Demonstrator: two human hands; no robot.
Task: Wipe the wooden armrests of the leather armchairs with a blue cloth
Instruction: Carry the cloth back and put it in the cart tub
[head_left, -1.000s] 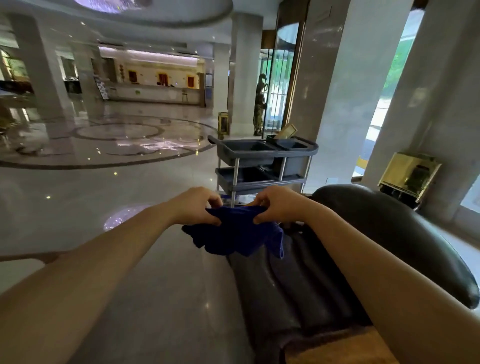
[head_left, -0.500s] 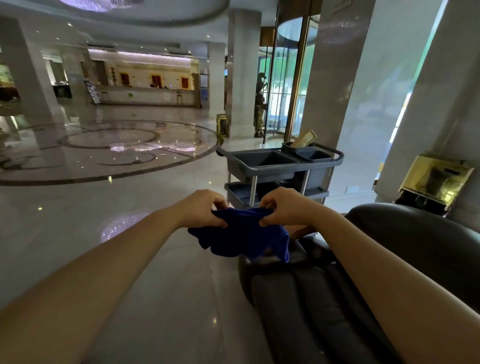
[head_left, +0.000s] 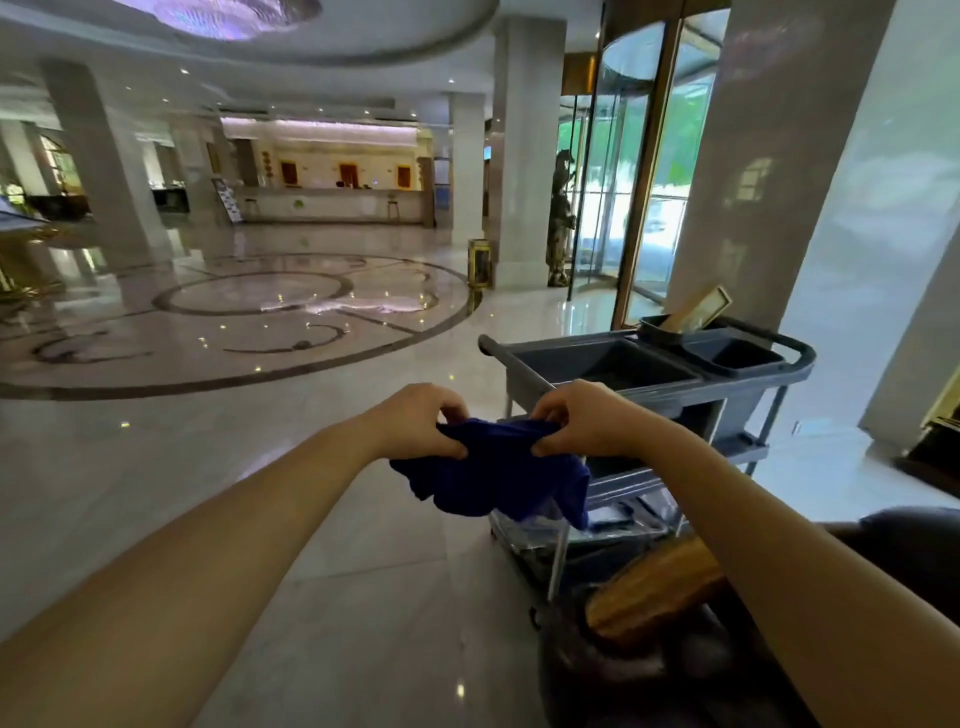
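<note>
A crumpled blue cloth (head_left: 493, 475) hangs in the air between my two hands. My left hand (head_left: 421, 421) pinches its left top edge and my right hand (head_left: 582, 418) pinches its right top edge. Below my right forearm lies the wooden armrest (head_left: 649, 587) of a dark leather armchair (head_left: 623, 670) at the lower right. Most of the armchair is cut off by the frame and hidden by my right arm. The cloth is above and left of the armrest, not touching it.
A grey cleaning trolley (head_left: 649, 364) with trays stands just beyond my hands, close to the armchair. Polished marble floor (head_left: 260, 467) stretches to the left. A thick pillar (head_left: 769, 156) and a revolving glass door (head_left: 623, 182) are behind the trolley.
The view has lifted and shifted, so the armchair has dropped to the lower right and its wooden armrest shows. Both hands keep hold of the cloth in front of the trolley.
</note>
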